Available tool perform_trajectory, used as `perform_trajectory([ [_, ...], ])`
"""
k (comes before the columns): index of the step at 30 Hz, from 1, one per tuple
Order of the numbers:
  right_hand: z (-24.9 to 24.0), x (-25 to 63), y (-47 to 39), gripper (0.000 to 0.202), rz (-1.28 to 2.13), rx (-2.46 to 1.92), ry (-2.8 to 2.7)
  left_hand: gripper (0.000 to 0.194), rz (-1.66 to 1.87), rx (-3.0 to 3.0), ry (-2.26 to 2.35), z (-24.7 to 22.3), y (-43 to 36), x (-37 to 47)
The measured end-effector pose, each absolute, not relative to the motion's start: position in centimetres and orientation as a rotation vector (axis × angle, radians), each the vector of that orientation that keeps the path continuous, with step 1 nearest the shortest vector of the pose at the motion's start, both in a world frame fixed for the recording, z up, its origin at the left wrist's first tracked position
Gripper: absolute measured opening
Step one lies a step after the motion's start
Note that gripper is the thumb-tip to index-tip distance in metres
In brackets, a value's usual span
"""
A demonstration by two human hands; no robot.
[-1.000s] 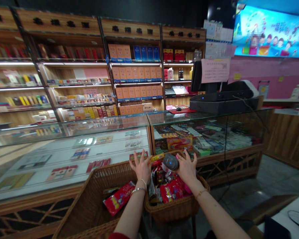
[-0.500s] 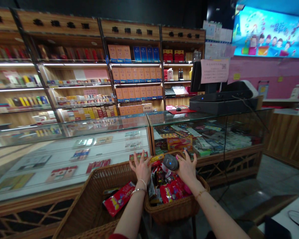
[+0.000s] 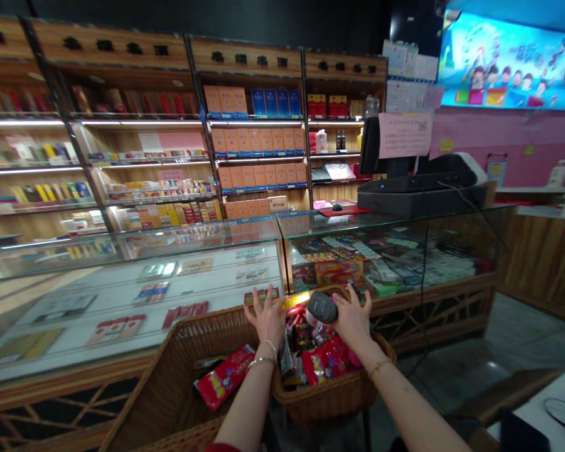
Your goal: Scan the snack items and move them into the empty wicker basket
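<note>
My left hand (image 3: 267,321) pinches one end of a narrow yellow candy pack (image 3: 295,302) with the thumb, while its other fingers spread upward. In my right hand (image 3: 354,319) is a dark grey barcode scanner (image 3: 321,307), its head pointed left at the pack, which is brightly lit. Both hands hover over a wicker basket (image 3: 327,405) full of snack packets, with a red packet (image 3: 324,363) on top. Left of it, a larger wicker basket (image 3: 164,383) holds another red packet (image 3: 226,378) and a few items partly hidden behind it.
A glass display counter (image 3: 207,254) runs across behind the baskets, with boxes inside. On it stands a till monitor (image 3: 371,145) with a hanging cable (image 3: 424,282). Stocked shelves (image 3: 258,157) line the back wall. A white table (image 3: 546,408) with wires is at lower right.
A bright light now falls on the yellow candy pack, and the blue light on the scanner no longer shows. Both hands have stayed nearly in place.
</note>
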State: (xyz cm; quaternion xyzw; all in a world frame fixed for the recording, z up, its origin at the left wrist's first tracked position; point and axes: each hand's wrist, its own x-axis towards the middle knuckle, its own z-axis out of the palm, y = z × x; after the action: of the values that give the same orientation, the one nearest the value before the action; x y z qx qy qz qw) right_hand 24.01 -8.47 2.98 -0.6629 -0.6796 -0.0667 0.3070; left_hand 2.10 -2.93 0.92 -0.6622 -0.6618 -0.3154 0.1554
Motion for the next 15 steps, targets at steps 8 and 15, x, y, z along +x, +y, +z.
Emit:
perform_trajectory([
  [8,3.02,23.97,-8.46,0.031,-0.180,-1.754,-1.795,0.032,-0.876,-1.885,-1.889,1.06,-3.12,2.23],
  [15,2.45,23.97,-8.26,0.029,-0.178,-1.729,-1.772,0.033,-0.877,-1.877,-1.890,1.02,-3.08,2.19],
])
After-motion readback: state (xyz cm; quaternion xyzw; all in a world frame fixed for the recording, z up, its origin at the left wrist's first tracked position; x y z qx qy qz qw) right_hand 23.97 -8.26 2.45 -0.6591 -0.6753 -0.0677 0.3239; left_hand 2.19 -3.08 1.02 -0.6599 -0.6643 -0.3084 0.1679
